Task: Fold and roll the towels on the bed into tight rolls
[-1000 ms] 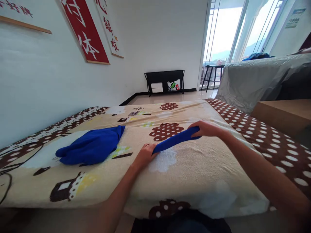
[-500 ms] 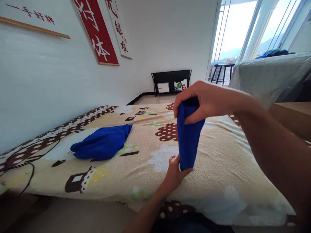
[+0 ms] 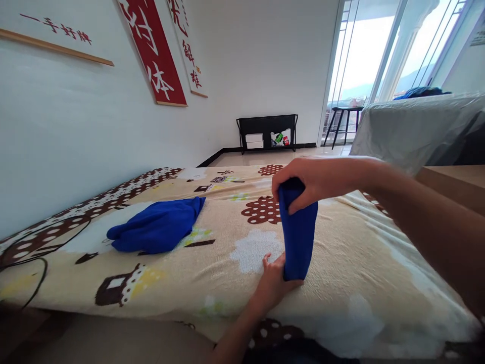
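A folded blue cloth (image 3: 300, 240) stands upright in front of me, held between both hands. My right hand (image 3: 303, 182) grips its upper end, thumb on the near side and fingers over the top. At the lower end my left hand (image 3: 276, 279) is closed on the cloth, its thumb beneath the bottom edge and some fingers hidden behind. Farther left, a second blue cloth (image 3: 157, 227) lies loosely bunched on the patterned blanket (image 3: 212, 293). Whether the held cloth is a garment cannot be made out.
A thin black cable (image 3: 44, 275) curls over the blanket's left side. Beyond the bed stand a black rack (image 3: 267, 124) with white boxes and a black stool (image 3: 344, 114). On the right is furniture under a plastic sheet (image 3: 409, 121). Scrolls (image 3: 161, 65) hang on the left wall.
My right hand has moved down with the cloth's top end. The cloth's lower end and my left hand sit slightly lower in view. The bunched cloth stays on the blanket.
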The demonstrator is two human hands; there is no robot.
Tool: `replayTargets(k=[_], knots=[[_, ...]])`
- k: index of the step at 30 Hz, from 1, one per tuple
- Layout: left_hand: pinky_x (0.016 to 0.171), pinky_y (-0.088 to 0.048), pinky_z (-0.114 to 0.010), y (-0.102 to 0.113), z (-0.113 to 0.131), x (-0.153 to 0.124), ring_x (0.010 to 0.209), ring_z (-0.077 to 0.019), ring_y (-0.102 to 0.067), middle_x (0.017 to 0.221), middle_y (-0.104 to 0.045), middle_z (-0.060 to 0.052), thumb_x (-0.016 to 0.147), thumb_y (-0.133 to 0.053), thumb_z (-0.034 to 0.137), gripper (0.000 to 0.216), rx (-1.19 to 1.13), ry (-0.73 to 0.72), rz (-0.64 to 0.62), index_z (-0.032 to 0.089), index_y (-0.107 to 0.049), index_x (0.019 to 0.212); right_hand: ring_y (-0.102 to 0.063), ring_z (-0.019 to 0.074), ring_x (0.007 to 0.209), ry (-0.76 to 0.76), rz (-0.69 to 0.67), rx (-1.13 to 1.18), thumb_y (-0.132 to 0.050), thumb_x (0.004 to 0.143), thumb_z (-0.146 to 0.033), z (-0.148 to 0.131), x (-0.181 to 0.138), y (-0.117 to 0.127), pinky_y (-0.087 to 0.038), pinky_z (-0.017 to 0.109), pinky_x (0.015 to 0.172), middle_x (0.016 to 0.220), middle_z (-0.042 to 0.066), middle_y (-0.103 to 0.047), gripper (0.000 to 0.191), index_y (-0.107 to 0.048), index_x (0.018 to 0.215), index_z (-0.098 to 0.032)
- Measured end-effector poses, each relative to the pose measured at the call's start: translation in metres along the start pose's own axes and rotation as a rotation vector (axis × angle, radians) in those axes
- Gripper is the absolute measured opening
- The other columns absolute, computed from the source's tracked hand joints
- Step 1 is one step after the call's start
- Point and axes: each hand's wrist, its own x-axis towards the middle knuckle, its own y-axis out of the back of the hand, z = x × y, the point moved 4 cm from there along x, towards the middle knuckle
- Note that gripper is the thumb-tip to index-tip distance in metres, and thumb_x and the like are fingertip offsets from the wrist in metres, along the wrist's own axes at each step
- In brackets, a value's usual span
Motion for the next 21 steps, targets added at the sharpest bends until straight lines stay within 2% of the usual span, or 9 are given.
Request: replayTargets(k=[4,7,11,14,18,21], knots=[[0.117,-0.013,-0.064,0.0,0.011,0.004,0.135,-0.0372,-0.049,0.131,-0.067,-0.01,0.068,-0.086,0.044,0.056,0.069,-0.051,0.036,0.029,-0.068,0.119,-0.067,0.0121,0.078,-0.015,-0.01,0.029,-0.079,0.076,-0.034,-0.004,-0.012,0.013,-0.053,0.025,0.071,0.092,-0.004,-0.072,0.025,-0.075,0.097,-0.023],[0.115,-0.013,-0.067,-0.003,0.028,0.016,0.145,-0.0392,-0.036,0.143,-0.059,-0.009,0.065,-0.087,0.051,0.069,0.105,-0.088,0.052,0.033,-0.064,0.127,-0.067,0.0091,0.073,-0.115,-0.041,0.02,-0.08,0.074,-0.034,0.0,-0.034,0.034,-0.052,0.021,0.065,0.092,-0.005,-0.072,0.029,-0.076,0.101,-0.022],[0.116,-0.016,-0.067,-0.031,0.054,0.033,0.147,-0.0388,-0.032,0.145,-0.057,-0.009,0.063,-0.086,0.056,0.072,0.076,-0.118,0.021,0.033,-0.065,0.128,-0.068,0.0059,0.071,-0.28,-0.124,-0.028,-0.076,0.073,-0.021,0.018,-0.066,0.051,-0.046,0.013,0.058,0.092,-0.004,-0.073,0.037,-0.073,0.11,-0.019],[0.116,-0.015,-0.068,-0.057,0.073,0.046,0.148,-0.0406,-0.029,0.149,-0.053,-0.012,0.064,-0.085,0.06,0.073,0.085,-0.193,-0.001,0.03,-0.066,0.128,-0.068,0.0056,0.073,-0.379,-0.118,-0.049,-0.073,0.073,-0.018,0.031,-0.087,0.058,-0.045,0.012,0.059,0.094,-0.003,-0.073,0.039,-0.073,0.112,-0.017],[0.115,-0.019,-0.068,-0.081,0.079,0.062,0.146,-0.04,-0.032,0.147,-0.054,-0.011,0.067,-0.083,0.059,0.068,0.094,-0.212,-0.008,0.028,-0.067,0.126,-0.07,0.0085,0.078,-0.507,-0.093,-0.024,-0.073,0.074,-0.024,0.042,-0.108,0.054,-0.048,0.015,0.062,0.101,0.001,-0.074,0.042,-0.072,0.115,-0.016],[0.115,-0.023,-0.068,-0.094,0.074,0.065,0.146,-0.0396,-0.034,0.147,-0.055,-0.009,0.069,-0.08,0.06,0.063,0.133,-0.252,-0.111,0.029,-0.068,0.122,-0.07,0.0104,0.078,-0.485,-0.11,0.069,-0.072,0.074,-0.012,0.046,-0.115,0.037,-0.051,0.016,0.062,0.098,0.002,-0.075,0.034,-0.076,0.107,-0.017]])
